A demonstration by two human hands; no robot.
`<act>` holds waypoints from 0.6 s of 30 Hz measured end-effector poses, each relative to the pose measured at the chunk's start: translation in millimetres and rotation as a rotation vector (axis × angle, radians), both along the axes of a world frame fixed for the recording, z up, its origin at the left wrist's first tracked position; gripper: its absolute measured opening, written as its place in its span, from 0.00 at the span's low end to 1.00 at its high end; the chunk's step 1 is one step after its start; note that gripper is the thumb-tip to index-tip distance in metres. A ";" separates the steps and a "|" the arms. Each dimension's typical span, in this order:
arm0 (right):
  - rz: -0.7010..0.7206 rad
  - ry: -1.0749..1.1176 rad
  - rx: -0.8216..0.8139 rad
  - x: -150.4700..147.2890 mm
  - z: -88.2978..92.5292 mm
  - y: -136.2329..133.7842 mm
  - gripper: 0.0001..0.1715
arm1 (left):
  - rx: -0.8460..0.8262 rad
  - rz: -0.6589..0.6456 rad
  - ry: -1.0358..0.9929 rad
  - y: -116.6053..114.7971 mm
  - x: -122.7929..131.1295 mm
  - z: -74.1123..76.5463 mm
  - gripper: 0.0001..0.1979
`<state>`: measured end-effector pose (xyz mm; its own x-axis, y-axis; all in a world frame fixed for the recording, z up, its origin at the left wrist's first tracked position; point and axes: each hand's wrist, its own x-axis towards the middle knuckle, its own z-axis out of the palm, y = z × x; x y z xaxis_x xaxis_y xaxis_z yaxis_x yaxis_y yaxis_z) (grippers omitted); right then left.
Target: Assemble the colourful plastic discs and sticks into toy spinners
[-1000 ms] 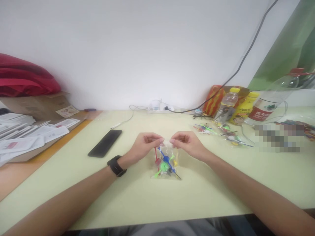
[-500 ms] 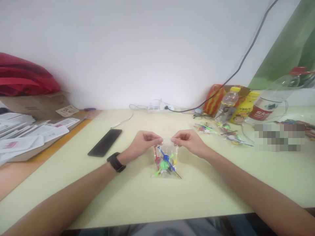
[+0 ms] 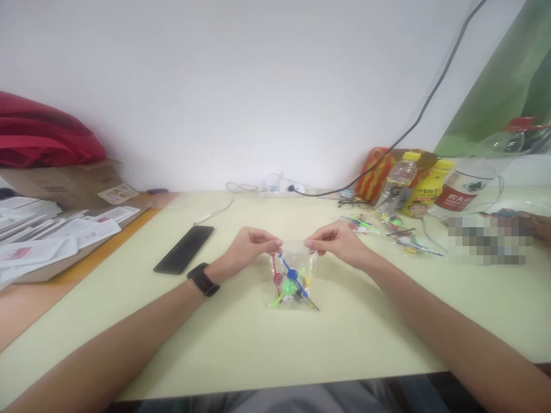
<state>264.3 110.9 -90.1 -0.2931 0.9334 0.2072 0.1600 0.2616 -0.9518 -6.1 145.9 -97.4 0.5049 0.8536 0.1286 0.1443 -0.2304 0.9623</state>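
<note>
A clear plastic bag (image 3: 297,304) hangs upright between my hands, over the middle of the table. Through its film show several small plastic pieces in red, blue, green, yellow and black, with round centres and thin arms. My left hand (image 3: 253,245) pinches the bag's upper left corner between thumb and fingers. Its upper right corner is in the pinch of my right hand (image 3: 333,244). A dark watch (image 3: 204,280) is on my left wrist. Whether the bag's top edge is sealed I cannot tell.
Left of my left hand lies a black phone (image 3: 183,249). Behind my right hand are more bags of coloured pieces (image 3: 411,241), a clear bottle (image 3: 398,180) and a yellow bottle (image 3: 428,189). White packets (image 3: 64,241) and a cardboard box (image 3: 64,183) are at far left; a power strip (image 3: 279,194) sits by the wall.
My right hand has shifted slightly to the right, and the bag's top edge is spread a little wider. The left hand has barely moved, still holding its corner.
</note>
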 end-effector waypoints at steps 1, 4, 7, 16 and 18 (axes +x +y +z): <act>0.001 0.001 -0.001 0.0 0.1 0.0 0.19 | 0.001 0.003 -0.004 0.2 0.1 -0.4 0.16; 0.011 0.000 0.002 -0.6 0.4 -0.2 0.20 | 0.002 0.029 -0.011 1.1 -0.4 -1.7 0.16; 0.019 0.002 0.004 -1.2 0.8 -0.9 0.21 | 0.005 0.066 -0.023 2.7 -1.6 -3.2 0.16; 0.000 0.020 -0.008 -3.7 -1.2 -3.0 0.20 | -0.017 0.017 -0.059 -3.9 0.0 1.5 0.19; 0.011 0.033 -0.013 -6.0 -2.3 -3.7 0.21 | -0.041 -0.020 -0.059 -7.3 2.0 1.9 0.20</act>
<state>258.3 107.2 -92.4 -0.2969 0.9327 0.2049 0.1257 0.2508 -0.9598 -4.1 138.6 -95.5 0.5141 0.8488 0.1233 0.0833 -0.1924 0.9778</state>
